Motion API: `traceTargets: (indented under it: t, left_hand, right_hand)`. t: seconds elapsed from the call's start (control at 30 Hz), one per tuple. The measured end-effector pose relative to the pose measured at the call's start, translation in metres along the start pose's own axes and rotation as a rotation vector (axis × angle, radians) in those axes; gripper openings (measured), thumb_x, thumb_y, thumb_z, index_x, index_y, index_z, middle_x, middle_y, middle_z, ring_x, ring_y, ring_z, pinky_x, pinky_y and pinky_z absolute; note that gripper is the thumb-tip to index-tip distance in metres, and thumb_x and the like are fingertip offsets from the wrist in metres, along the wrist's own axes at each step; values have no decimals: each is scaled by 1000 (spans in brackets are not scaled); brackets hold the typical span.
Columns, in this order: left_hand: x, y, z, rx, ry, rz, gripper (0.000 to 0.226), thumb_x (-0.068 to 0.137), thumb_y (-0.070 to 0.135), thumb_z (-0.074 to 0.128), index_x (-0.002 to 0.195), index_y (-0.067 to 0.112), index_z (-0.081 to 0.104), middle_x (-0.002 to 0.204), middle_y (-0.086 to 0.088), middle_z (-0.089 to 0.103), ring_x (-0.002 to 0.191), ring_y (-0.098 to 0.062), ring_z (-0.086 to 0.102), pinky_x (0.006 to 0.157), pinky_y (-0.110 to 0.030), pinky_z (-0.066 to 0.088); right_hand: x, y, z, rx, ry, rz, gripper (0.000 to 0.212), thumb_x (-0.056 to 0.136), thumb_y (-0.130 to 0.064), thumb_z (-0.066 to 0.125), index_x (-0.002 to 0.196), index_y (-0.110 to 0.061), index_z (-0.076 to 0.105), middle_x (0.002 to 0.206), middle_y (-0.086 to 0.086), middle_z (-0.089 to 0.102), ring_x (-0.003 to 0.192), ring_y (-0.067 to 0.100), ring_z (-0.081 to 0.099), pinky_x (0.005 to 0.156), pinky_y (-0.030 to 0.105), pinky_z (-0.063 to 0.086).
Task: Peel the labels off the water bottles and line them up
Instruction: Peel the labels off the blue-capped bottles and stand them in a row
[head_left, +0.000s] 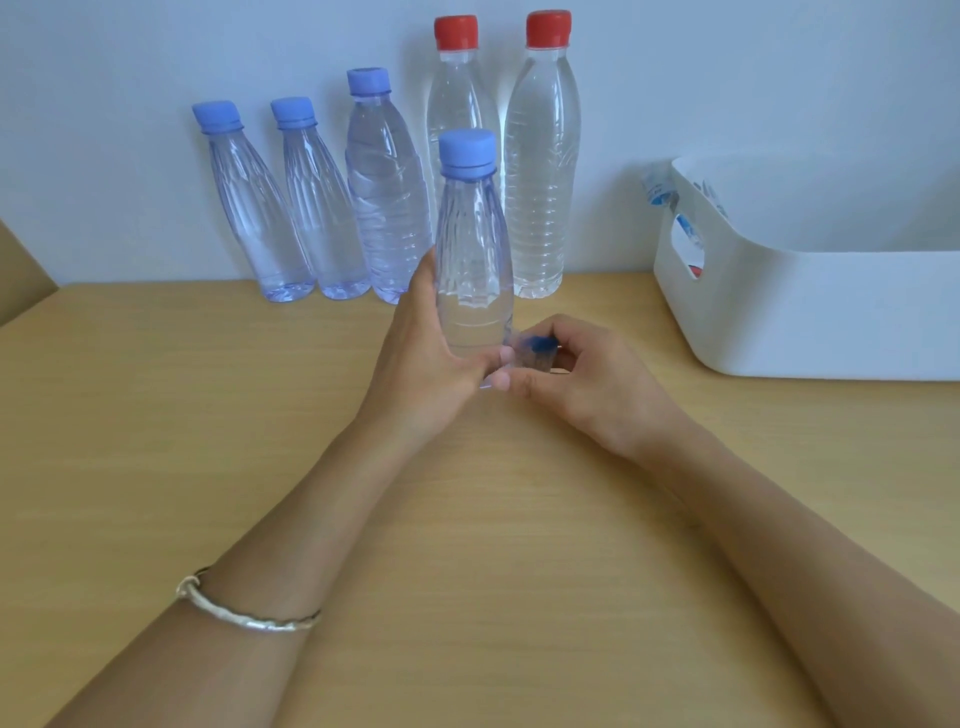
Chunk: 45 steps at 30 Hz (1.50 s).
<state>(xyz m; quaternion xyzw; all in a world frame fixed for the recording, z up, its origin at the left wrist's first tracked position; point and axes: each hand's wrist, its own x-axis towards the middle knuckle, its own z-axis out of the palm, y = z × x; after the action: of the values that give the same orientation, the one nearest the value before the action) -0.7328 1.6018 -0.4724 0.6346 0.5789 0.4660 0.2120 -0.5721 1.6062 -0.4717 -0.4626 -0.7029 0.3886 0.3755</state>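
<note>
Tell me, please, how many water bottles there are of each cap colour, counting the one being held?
Blue-capped bottles: 4 (three standing in the row, one gripped by the left hand while the right hand pinches its label)
Red-capped bottles: 2
Total: 6 bottles

You have six water bottles: four blue-capped bottles (387, 197) and two red-capped bottles (540, 171). One white bin (779, 312) stands at the right, its peeled labels (658, 191) too hidden to count. One label scrap (535, 353), one silver bangle (244, 616).
</note>
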Motion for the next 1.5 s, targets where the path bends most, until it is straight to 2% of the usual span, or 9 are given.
traceTargets:
  t: [0.13,0.33,0.43,0.53,0.73,0.93,1.07,1.17,1.5]
  left_hand:
    - [2,0,-4,-9,-48,-4,80,74,17,81,130,44,30,105,35,49,94,31,45,88,-15,45]
    - [10,-14,-11,-59,-210,-14,93,89,0,63,154,30,4,130,14,54,103,22,54,85,-8,46]
    - [13,-19,-12,-89,-228,-8,95,89,-1,61,154,31,0,144,10,47,118,13,51,101,-21,41]
    - [12,-19,-8,-93,-213,-40,99,80,11,66,151,40,3,138,13,52,111,14,54,89,-24,45]
    - [6,-12,0,-53,-95,-56,108,53,63,72,142,48,14,129,4,57,122,-9,53,100,-40,48]
    - [9,-16,-2,-12,-67,-61,94,66,45,82,140,41,25,124,4,59,116,-9,55,99,-41,49]
    - [9,-16,-5,-36,-97,-56,91,67,40,82,140,39,28,125,6,59,115,-8,57,98,-39,49]
    - [10,-16,-7,-87,-161,-49,91,63,42,76,141,38,28,126,10,60,118,-8,57,101,-41,48]
    - [14,-18,-17,-177,-309,11,103,74,15,68,153,27,3,133,15,56,128,-7,52,108,-44,43]
  right_hand:
    - [4,-1,-3,-36,59,-8,24,85,-24,69,68,-20,53,63,-7,51,55,4,40,54,19,34]
    - [6,-3,-14,221,-37,112,32,79,-10,65,61,-19,40,66,8,53,73,22,54,69,36,36]
    - [8,0,-14,301,-48,143,27,71,-15,66,58,-21,44,65,8,54,70,21,57,70,34,41]
    - [7,4,-11,256,-70,119,15,77,-18,68,74,-19,53,87,18,71,86,33,68,85,42,51]
    - [0,-2,-8,101,-94,26,14,86,-11,68,97,-19,64,97,-3,71,77,4,65,74,12,48]
    - [-2,-2,-6,38,-126,-11,32,72,-22,82,99,-20,64,91,-6,65,74,0,58,68,8,44]
    - [3,1,-6,-21,-21,-28,8,87,-23,68,82,-17,65,66,-9,56,60,-2,48,61,11,42]
    - [7,3,-8,132,-30,60,14,93,-17,60,82,-7,62,88,15,68,84,18,63,88,37,54]
    - [9,5,-25,515,-218,244,11,96,-6,50,87,-8,56,104,13,71,97,21,71,82,27,58]
